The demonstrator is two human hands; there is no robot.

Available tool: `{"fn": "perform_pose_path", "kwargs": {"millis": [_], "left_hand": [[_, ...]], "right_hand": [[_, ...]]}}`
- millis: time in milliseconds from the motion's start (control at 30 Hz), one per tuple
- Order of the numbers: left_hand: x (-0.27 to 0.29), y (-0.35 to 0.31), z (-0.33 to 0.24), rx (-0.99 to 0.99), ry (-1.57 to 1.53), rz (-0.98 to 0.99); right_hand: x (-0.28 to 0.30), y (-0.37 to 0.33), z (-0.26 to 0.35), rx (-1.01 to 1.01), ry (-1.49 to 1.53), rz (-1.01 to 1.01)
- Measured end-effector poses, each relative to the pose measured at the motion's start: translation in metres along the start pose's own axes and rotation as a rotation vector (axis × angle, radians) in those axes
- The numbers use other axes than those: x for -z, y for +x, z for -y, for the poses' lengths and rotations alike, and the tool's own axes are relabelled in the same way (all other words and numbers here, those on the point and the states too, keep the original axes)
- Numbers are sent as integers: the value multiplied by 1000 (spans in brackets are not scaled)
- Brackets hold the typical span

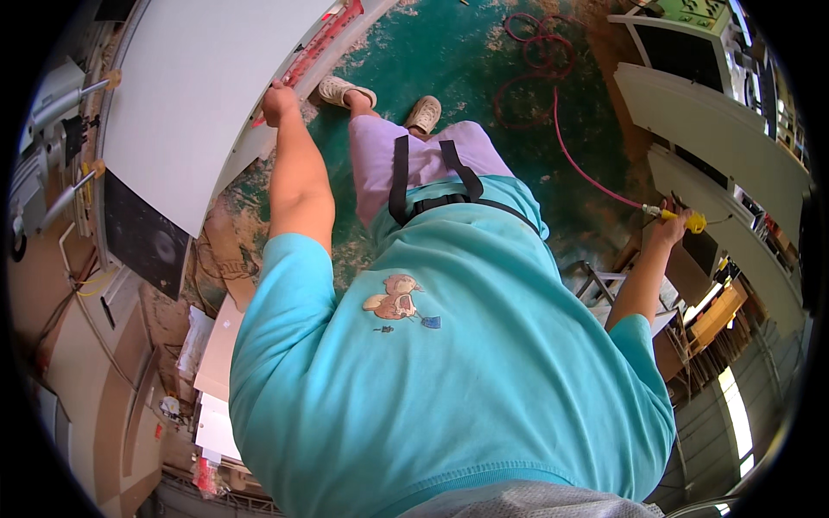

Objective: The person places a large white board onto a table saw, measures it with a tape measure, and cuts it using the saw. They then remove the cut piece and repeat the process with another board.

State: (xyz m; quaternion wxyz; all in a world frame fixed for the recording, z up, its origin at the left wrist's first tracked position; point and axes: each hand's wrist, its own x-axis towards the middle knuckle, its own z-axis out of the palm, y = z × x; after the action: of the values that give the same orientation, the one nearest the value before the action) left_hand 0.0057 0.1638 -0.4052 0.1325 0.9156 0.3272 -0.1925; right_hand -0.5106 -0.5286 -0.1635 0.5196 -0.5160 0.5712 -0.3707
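My left hand (278, 104) is closed at the near edge of a large white panel (199, 78), beside a red strip (324, 39) that runs along that edge. Its fingertips are partly hidden. Out to the right, my right hand (670, 228) grips a yellow air blow gun (693, 222). A red air hose (574, 164) joins the gun at a metal fitting and trails back to loose coils on the floor.
The green floor (471, 60) is strewn with sawdust. Machinery with metal cylinders (73, 198) stands at the left. Long pale machine tables (708, 121) lie at the right, above stacked boards (717, 328). A black panel (147, 233) sits below the white one.
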Motion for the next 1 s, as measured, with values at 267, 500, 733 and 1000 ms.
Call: {"fn": "perform_pose_path", "kwargs": {"millis": [267,500,733,1000], "left_hand": [[-67,-15,-78,194,-1563,50],[-126,-7,-83,292,-1467,-80],[-60,-10,-41,205,-1325,281],[48,-128,25,-512,-549,143]], "right_hand": [[-160,-63,62,149,-189,604],[-165,-54,56,61,-346,637],[-262,-39,36,4,-359,764],[-382,-131,-42,22,-102,1104]]}}
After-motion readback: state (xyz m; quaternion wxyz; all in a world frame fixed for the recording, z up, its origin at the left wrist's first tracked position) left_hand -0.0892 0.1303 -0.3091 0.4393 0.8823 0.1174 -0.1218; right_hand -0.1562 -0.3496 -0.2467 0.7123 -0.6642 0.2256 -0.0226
